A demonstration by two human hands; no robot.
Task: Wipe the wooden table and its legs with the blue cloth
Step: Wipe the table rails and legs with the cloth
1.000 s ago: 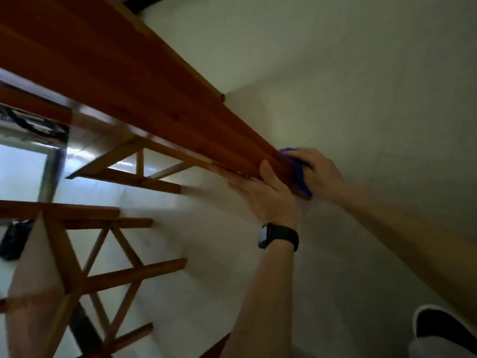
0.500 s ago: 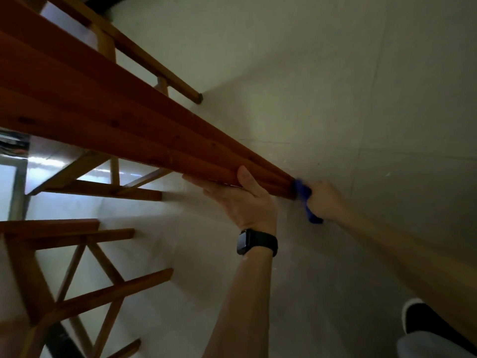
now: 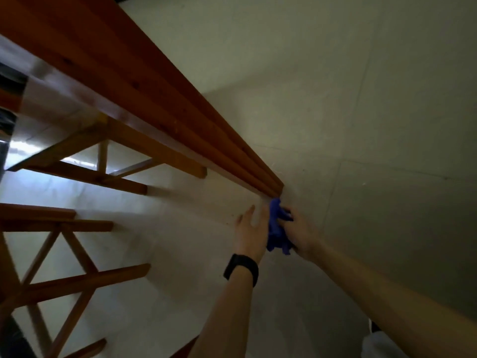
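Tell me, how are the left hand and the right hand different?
The left hand has straight fingers and grips nothing; the right hand grips the blue cloth. The left hand has a black watch at its wrist; the right hand's wrist is bare. Both sit by the foot of the wooden table leg.

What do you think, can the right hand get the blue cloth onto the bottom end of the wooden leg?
Probably yes. The right hand grips the blue cloth by the end of the wooden leg, with nothing between them; the open left hand sits beside the cloth, not in the way.
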